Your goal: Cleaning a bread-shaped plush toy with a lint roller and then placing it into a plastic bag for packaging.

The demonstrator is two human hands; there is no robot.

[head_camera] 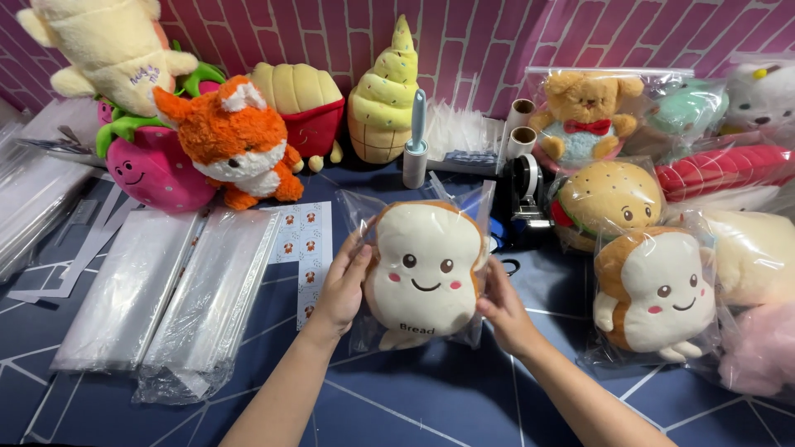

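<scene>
Dead centre of the frame: cream bread-slice plush toy with a smiling face and brown crust edge [424,273], sitting inside a clear plastic bag [476,207] with the bag's open top sticking up behind it. Left hand [344,285] clamped on the left edge of the bagged plush, fingers curled round it. Right hand [503,306] gripping the lower right edge, thumb on the front. Both propping it upright just above the dark blue table with thin white lines [414,397].

Lower left: two stacks of flat clear plastic bags [166,290] lying side by side. Just left of the plush, touching nothing else, a white sheet of small fox stickers [308,244].

Upper left: fluffy orange and white fox plush [236,136] leaning on a pink strawberry plush with green leaves [153,170], pale yellow plush [108,41] on top. Beside them a french-fries plush in a red carton [302,103], then a yellow ice-cream cone plush [383,99]. White lint roller with a pale blue handle [416,141] standing upright behind the bag, black tape dispenser [522,194] to its right.

Right side: second bread-slice plush, already bagged [658,298], near the right hand but not touching. Above it a bagged burger plush [609,199] and a bagged tan teddy bear with a red bow [584,112].
</scene>
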